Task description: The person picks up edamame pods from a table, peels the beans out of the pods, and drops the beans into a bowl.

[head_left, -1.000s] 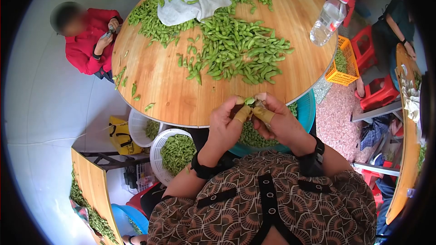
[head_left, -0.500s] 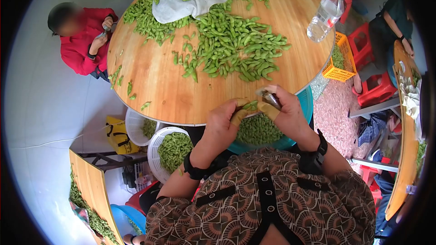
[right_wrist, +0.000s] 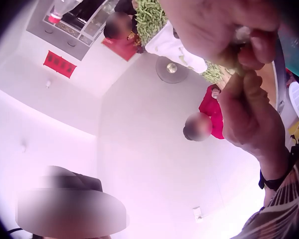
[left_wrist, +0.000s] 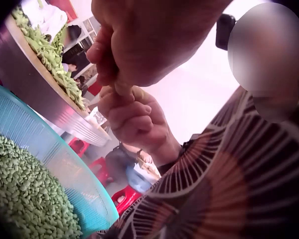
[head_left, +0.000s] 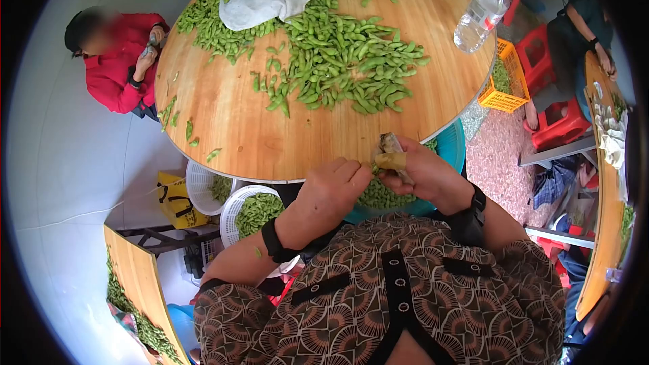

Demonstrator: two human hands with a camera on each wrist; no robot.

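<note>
- Pinching, I see my right hand [head_left: 420,174] grip a small knife [head_left: 392,143] just off the round table [head_left: 236,128] edge.
- My left hand [head_left: 331,192] curls beside it; any pod inside is hidden.
- Both hover over the teal basket [head_left: 449,152] of beans.

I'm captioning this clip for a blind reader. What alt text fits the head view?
Two hands meet over a blue basket of shelled green beans at the edge of a round wooden table; the right hand holds a small tool beside the left hand. A heap of green pods covers the tabletop.
</note>
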